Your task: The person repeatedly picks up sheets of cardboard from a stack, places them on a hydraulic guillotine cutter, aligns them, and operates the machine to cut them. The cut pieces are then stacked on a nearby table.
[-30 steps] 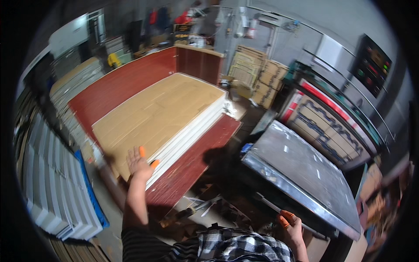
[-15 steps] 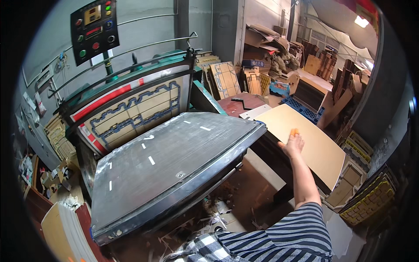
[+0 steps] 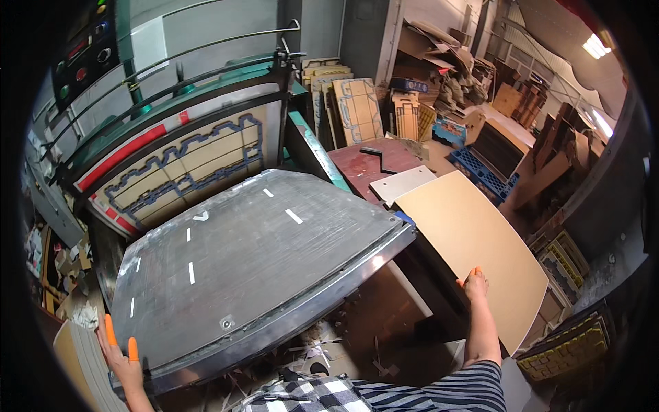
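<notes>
My left hand (image 3: 125, 358), with orange finger covers, is spread beside the left corner of the flat grey press bed (image 3: 261, 240). It touches or hovers over the edge of a stack of pale sheets (image 3: 81, 350); contact is hard to make out. On the right, my right hand (image 3: 475, 285) rests on a large tan board sheet (image 3: 473, 226), thumb near the sheet's left edge, an orange cover on one fingertip. White tape strips mark the bed, which carries no sheet. Behind it stands the raised platen, with a cutting die (image 3: 185, 165) of wood and blue-grey strips.
A control panel (image 3: 86, 58) hangs at upper left. Beyond the bed are a dark red table (image 3: 353, 165) with a black angled bar, leaning die boards (image 3: 357, 113) and a blue pallet (image 3: 480, 172). Paper scraps litter the floor below the bed. More dies lean at right.
My left hand has come into view at lower left. My right hand has moved nearer along the tan sheet, toward its left edge. The view has shifted.
</notes>
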{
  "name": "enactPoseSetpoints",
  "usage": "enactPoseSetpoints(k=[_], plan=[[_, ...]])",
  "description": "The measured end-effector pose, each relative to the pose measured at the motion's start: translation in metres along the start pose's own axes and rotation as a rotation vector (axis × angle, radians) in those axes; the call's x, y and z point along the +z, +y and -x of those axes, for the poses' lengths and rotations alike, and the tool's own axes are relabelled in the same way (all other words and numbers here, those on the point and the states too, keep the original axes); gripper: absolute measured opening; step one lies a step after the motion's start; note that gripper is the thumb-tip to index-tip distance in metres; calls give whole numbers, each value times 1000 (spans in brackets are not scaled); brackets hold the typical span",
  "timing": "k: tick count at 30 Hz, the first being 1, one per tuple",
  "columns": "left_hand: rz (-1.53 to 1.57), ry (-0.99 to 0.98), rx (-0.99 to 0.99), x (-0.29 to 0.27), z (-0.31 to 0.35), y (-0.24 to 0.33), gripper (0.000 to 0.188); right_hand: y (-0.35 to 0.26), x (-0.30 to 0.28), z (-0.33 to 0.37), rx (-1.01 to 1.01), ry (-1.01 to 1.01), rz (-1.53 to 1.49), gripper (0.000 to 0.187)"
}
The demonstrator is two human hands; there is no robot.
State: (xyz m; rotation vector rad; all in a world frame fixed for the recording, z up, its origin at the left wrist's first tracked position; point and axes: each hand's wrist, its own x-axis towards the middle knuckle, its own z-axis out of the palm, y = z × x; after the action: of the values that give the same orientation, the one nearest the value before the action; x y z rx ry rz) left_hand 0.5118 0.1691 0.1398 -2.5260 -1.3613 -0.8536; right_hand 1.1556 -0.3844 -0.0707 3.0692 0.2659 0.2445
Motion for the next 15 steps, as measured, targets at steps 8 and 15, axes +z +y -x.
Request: enactPoseSetpoints(k=[8, 15], plan=[[172, -118, 35, 43, -10, 29, 58, 18, -101, -29, -149, 134, -192, 21], [264, 21, 62, 18, -13, 33, 50, -62, -301, -32, -478, 759, 68, 13]])
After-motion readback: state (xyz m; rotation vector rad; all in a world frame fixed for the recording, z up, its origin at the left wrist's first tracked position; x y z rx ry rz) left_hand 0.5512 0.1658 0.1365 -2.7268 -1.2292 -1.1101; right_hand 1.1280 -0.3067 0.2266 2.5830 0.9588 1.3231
